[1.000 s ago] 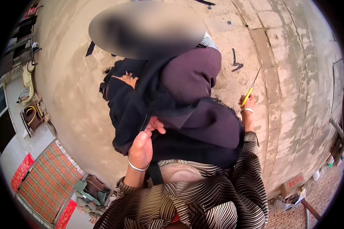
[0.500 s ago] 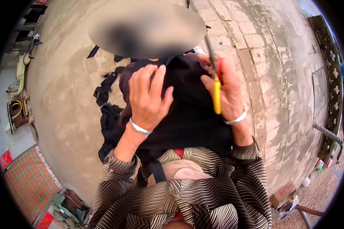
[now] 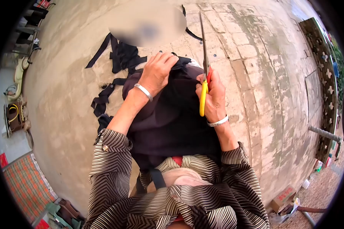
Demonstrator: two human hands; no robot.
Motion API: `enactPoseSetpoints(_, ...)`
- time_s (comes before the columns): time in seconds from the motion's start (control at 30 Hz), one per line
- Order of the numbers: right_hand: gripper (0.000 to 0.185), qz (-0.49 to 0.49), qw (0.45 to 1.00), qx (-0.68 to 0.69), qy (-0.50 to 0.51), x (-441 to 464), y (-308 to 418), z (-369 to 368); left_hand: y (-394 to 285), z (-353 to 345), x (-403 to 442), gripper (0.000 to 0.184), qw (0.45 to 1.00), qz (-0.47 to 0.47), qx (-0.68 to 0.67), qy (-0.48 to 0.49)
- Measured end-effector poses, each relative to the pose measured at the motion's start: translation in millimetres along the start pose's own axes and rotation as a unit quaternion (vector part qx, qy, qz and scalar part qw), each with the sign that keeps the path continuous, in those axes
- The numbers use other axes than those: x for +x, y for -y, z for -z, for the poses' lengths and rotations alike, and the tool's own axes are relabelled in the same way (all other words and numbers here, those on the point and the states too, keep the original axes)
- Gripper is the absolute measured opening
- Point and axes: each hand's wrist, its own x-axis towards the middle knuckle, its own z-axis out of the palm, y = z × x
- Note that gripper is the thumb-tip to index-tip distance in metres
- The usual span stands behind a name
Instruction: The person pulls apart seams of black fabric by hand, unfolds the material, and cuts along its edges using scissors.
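Half a second ago our left hand [image 3: 156,72] was spread flat above the cloth [image 3: 172,122]; now its fingers bend down at the far edge. Our right hand [image 3: 214,91] has swung the scissors [image 3: 204,86] more upright in view, the blades pointing away from us. We take this to mean that the cloth is being arranged, with no cut under way, since the blades look clear of it.

Our right hand is wrapped round the scissors by the handles. Our left hand touches the cloth's edge, but its fingertips are hidden, so we cannot tell whether it pinches. The cloth lies across our lap, between both arms.

We count two hands, one pair of scissors, one large cloth and two bracelets [image 3: 218,121], one on each wrist. Several black scraps [image 3: 126,57] lie on the ground [image 3: 256,114] beyond; they overlap too much to number.
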Motion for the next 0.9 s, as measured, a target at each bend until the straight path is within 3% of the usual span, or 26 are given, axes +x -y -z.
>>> enactPoseSetpoints(0.1,0.014,0.003,0.999,0.028,0.022,12.9,1.6,4.2,10.3,2.5,13.4,0.046,0.968,0.087,-0.223,-0.08)
enactPoseSetpoints(0.17,0.032,0.037,0.996,0.059,0.051,25.5,-5.3,3.4,10.4,19.5,25.0,0.046,0.969,0.088,-0.213,-0.087)
enactPoseSetpoints(0.4,0.021,0.16,0.984,0.062,0.038,34.0,82.2,37.2,-59.0,144.3,32.2,0.042,0.987,-0.031,-0.109,-0.114)
enactPoseSetpoints(0.5,0.025,0.193,0.971,0.127,0.06,12.5,126.5,68.4,-112.5,187.7,6.3,0.036,0.992,-0.062,-0.084,-0.066)
enactPoseSetpoints(0.6,0.021,0.169,0.974,0.117,0.097,-17.9,133.9,85.7,-162.6,190.7,-24.6,0.017,0.985,0.016,-0.174,-0.014)
enactPoseSetpoints(0.67,0.014,0.145,0.979,0.061,0.127,-34.5,122.0,92.7,-176.0,174.0,-40.8,0.016,0.979,0.059,-0.193,0.009)
enactPoseSetpoints(0.73,0.012,0.099,0.978,0.104,0.151,-40.9,92.4,92.2,-176.0,159.2,-52.7,0.015,0.967,0.122,-0.208,0.081)
enactPoseSetpoints(0.77,0.012,0.07,0.976,0.135,0.155,-42.7,78.9,90.1,-176.1,152.3,-55.0,0.011,0.941,0.196,-0.25,0.119)
enactPoseSetpoints(0.83,0.011,0.02,0.982,0.11,0.154,-46.6,61.1,88.8,-161.3,125.8,-65.4,0.011,0.889,0.251,-0.367,0.107)
enactPoseSetpoints(0.9,0.01,-0.012,0.976,0.17,0.134,-49.3,30.2,80.8,-159.8,110.6,-67.7,0.012,0.872,0.239,-0.419,0.086)
